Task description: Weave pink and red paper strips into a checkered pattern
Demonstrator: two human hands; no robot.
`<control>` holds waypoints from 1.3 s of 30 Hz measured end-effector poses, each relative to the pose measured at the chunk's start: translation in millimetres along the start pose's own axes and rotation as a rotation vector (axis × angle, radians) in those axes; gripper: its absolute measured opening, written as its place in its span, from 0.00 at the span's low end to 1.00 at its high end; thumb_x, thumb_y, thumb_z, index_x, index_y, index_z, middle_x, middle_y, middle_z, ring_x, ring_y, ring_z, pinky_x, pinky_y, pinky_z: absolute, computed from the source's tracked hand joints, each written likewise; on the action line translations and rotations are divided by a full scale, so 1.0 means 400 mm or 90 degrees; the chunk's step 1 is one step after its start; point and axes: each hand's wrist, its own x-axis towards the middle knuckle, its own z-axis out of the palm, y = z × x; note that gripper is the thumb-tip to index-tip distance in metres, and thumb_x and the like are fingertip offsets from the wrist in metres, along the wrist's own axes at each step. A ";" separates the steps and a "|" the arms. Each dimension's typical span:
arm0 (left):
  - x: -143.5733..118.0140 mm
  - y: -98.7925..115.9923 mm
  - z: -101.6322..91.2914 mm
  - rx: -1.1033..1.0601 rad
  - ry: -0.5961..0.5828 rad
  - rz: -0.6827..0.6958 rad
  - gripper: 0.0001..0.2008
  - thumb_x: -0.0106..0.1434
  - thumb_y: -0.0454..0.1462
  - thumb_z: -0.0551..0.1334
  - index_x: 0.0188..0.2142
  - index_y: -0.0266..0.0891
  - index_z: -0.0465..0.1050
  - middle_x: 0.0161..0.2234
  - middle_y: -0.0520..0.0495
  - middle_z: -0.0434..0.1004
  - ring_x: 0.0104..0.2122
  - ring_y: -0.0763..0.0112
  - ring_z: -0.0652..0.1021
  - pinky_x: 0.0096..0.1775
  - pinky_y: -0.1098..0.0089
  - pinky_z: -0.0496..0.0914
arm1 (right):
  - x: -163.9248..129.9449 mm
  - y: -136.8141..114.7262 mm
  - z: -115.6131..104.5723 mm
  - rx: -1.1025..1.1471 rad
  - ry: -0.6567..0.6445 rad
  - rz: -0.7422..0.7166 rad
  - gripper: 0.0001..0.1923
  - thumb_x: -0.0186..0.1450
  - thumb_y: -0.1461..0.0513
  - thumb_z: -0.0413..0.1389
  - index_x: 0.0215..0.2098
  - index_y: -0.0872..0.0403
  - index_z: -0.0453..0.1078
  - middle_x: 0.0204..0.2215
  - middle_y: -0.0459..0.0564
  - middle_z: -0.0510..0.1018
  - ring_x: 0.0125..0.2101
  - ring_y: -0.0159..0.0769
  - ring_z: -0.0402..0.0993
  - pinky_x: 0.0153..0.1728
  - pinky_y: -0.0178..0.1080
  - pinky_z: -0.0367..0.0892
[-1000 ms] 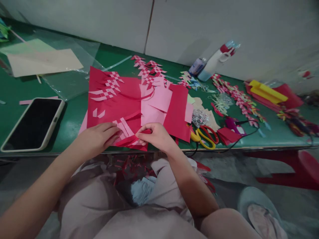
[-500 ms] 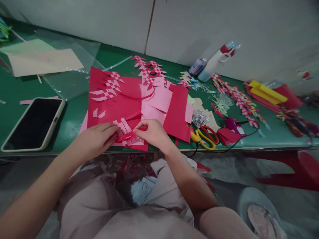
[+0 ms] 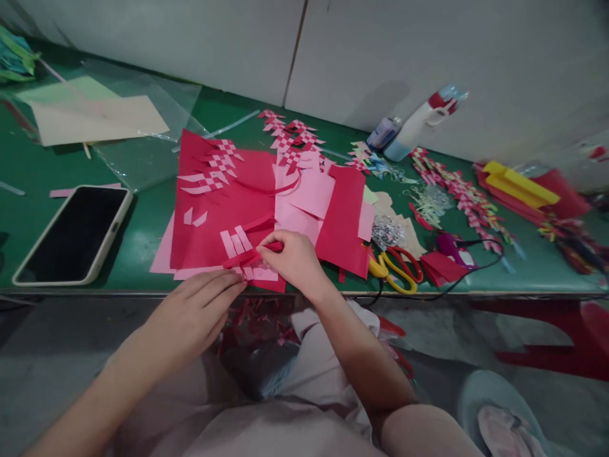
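A small piece of pink and red paper strips (image 3: 236, 242), partly woven, lies at the near edge of a large red sheet (image 3: 214, 219). My right hand (image 3: 292, 257) pinches a red paper strip (image 3: 247, 256) that runs across the pink strips. The fingers of my left hand (image 3: 202, 304) are drawn together, their tips at the lower edge of the woven piece; its thumb is hidden below. Finished checkered paper pieces (image 3: 219, 166) with pointed ends rest farther up on the red sheet, beside two small pink scraps (image 3: 194, 218).
A phone (image 3: 73, 231) lies at left on the green table (image 3: 147, 219). To the right are yellow and red-handled scissors (image 3: 399, 270), a folded red sheet (image 3: 347, 219), silver bits (image 3: 387, 231) and a corded purple tool (image 3: 451, 249). A white bottle (image 3: 419, 130) stands by the wall.
My left hand has moved down and right, from the left side of the woven piece to its lower edge. My right hand still pinches at the red strip. The view has shifted slightly.
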 end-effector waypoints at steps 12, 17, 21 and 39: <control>0.024 0.017 0.022 0.042 0.001 0.019 0.16 0.63 0.29 0.53 0.49 0.29 0.72 0.45 0.37 0.76 0.44 0.58 0.76 0.45 0.59 0.74 | 0.022 -0.002 0.009 -0.020 0.005 -0.018 0.05 0.59 0.61 0.56 0.29 0.51 0.74 0.26 0.45 0.81 0.31 0.35 0.79 0.35 0.35 0.69; 0.036 0.026 0.018 0.069 0.040 -0.037 0.15 0.63 0.29 0.55 0.49 0.28 0.71 0.46 0.36 0.76 0.46 0.57 0.75 0.49 0.57 0.71 | 0.019 -0.001 0.008 -0.033 -0.007 -0.024 0.05 0.60 0.61 0.56 0.31 0.51 0.74 0.25 0.45 0.81 0.30 0.35 0.79 0.35 0.36 0.68; 0.048 0.034 0.023 0.116 0.028 -0.065 0.16 0.63 0.29 0.55 0.49 0.25 0.70 0.46 0.33 0.75 0.48 0.53 0.74 0.51 0.56 0.69 | 0.017 -0.001 0.006 -0.050 -0.002 -0.027 0.05 0.59 0.61 0.57 0.30 0.51 0.75 0.28 0.46 0.82 0.31 0.36 0.78 0.35 0.36 0.67; 0.049 0.061 0.056 0.170 -0.044 -0.212 0.19 0.64 0.32 0.54 0.55 0.35 0.68 0.48 0.33 0.74 0.41 0.54 0.77 0.42 0.57 0.73 | 0.029 0.024 0.017 0.328 -0.120 0.031 0.28 0.68 0.47 0.43 0.30 0.57 0.75 0.22 0.51 0.78 0.24 0.32 0.76 0.27 0.33 0.70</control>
